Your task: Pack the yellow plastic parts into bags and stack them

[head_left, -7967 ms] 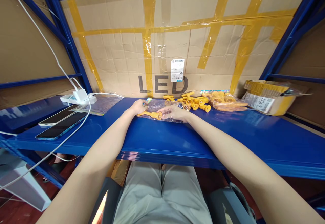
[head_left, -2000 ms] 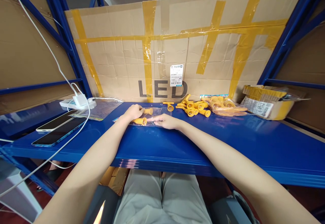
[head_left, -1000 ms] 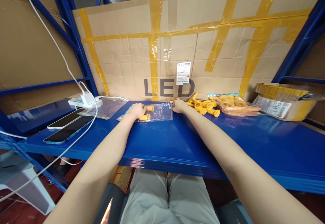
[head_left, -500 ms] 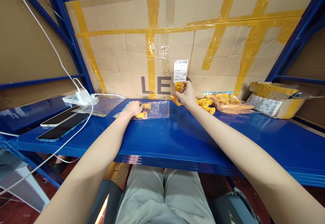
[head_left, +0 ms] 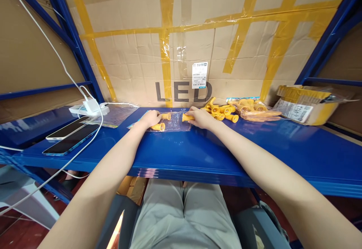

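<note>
Steadying the clear plastic bag [head_left: 175,126] on the blue bench [head_left: 181,155] should help with what looks like slipping one more piece into it. The left hand [head_left: 151,118] lies over the bag's left end, where a rear yellow horn [head_left: 166,116] and a front yellow horn [head_left: 158,127] show their flared ends; the right hand [head_left: 200,118] has its grip clamped on a third yellow horn [head_left: 186,117] at the bag's right end, probably its mouth. Raising the upper film, then sliding that horn in low and level, ought to stop its rim snagging, while light left-hand pressure should prevent bunching. Whether the left grip pinches anything or merely presses, I cannot tell, since its fingertips are tucked away. The right hand covers the rear of its horn, and glare on the film leaves unclear whether the flared end is inside the bag or above it. Farther right, overlaps in the pile of loose yellow horns [head_left: 223,110] prevent a count, and creased plastic blurs the contents of the stuffed bag [head_left: 258,114].
</note>
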Available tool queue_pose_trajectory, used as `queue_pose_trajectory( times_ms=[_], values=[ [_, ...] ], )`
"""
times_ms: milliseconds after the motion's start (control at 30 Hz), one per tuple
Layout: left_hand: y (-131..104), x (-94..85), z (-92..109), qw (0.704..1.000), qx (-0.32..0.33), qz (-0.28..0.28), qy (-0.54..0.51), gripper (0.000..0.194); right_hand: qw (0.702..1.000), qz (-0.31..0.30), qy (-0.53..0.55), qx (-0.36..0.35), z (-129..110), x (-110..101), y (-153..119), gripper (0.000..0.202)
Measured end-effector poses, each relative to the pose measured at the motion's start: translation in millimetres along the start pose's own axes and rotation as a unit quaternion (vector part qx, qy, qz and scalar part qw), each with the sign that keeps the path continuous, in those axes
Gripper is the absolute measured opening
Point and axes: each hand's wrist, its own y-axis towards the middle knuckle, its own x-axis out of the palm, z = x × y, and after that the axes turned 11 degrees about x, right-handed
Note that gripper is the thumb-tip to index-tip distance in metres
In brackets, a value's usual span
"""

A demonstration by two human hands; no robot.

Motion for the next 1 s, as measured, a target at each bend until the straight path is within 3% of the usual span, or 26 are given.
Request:
queue_pose_trajectory(
  times_ms=[167,333,500,733,1000],
  values=[
    [2,1.4,2,1.0,0.012,-0.002,-0.001,0.039,0.996,-0.037,0.077,0.032,-6,-5,1,0.047],
    [2,1.3,1,1.0,0.0,0.006,-0.026,0.039,0.991,-0.086,0.011,0.1,1,-18,-1,0.028],
    [1,1.0,1,0.998,-0.002,0.017,-0.062,0.038,0.983,-0.151,-0.028,0.098,4,-19,-3,0.01],
    [0,5.5,-3,0.984,-0.019,0.053,-0.172,0.041,0.989,-0.094,0.014,0.111,1,-21,-4,0.011],
    [3,12.2,-8,0.967,-0.015,0.066,-0.247,0.035,0.986,-0.057,-0.016,0.154,-14,-26,-8,0.015]
  ],
)
